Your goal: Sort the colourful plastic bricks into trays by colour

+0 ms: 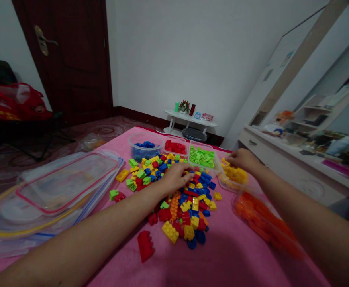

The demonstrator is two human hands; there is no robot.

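Note:
A mixed pile of building blocks in red, yellow, blue, green and orange lies on the pink cloth. My left hand rests on the far part of the pile, thumb and fingers apart among the blocks; some fingertips are hidden. My right hand is over the clear tub of yellow blocks, its fingers drawn together at the tub's far left corner. A yellow building block shows at those fingertips. Left of that tub stands a container of green blocks.
A round tub of blue blocks and a box of red blocks stand at the back. An orange-filled container lies under my right forearm. Clear lids are stacked at left. Loose blocks, including a red one, surround the pile.

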